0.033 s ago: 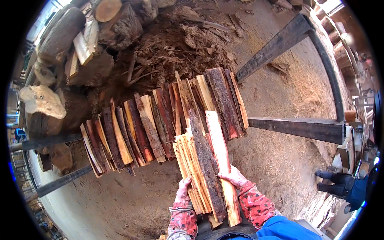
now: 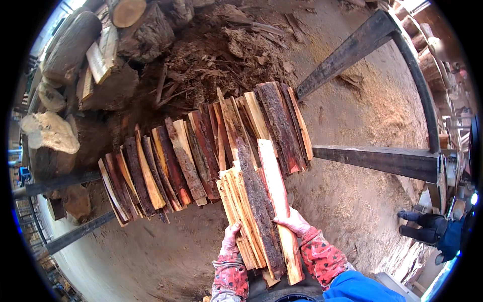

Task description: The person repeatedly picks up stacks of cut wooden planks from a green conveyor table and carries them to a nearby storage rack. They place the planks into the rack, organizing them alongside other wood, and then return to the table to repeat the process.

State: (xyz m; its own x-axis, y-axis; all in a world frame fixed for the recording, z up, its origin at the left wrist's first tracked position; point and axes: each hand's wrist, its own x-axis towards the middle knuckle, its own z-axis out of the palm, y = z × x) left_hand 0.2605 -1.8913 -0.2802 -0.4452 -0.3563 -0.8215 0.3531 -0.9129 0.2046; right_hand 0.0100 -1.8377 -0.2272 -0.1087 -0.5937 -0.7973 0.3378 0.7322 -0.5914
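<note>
Between my two hands is a bundle of split wood slats. My left hand (image 2: 230, 240) presses against its left side, where several thin yellowish slats (image 2: 238, 211) lie together. In the middle runs a dark bark-covered slat (image 2: 257, 206). My right hand (image 2: 295, 222) grips a broad pale slat (image 2: 275, 183) on the right side, thumb across its face. Just beyond the bundle stands a long row of split wood slats (image 2: 183, 161), packed side by side, some with bark and some bare. The bundle's far end overlaps part of that row in the view.
Dark metal beams (image 2: 377, 160) of a frame extend from both ends of the row. Large logs (image 2: 73, 48) are piled at the far left. Bark scraps (image 2: 221, 63) litter the ground behind the row. A person in dark trousers (image 2: 422, 227) is at the right.
The view has shifted slightly, so the row's left end and the logs sit a little farther left. My hands keep the same hold on the bundle.
</note>
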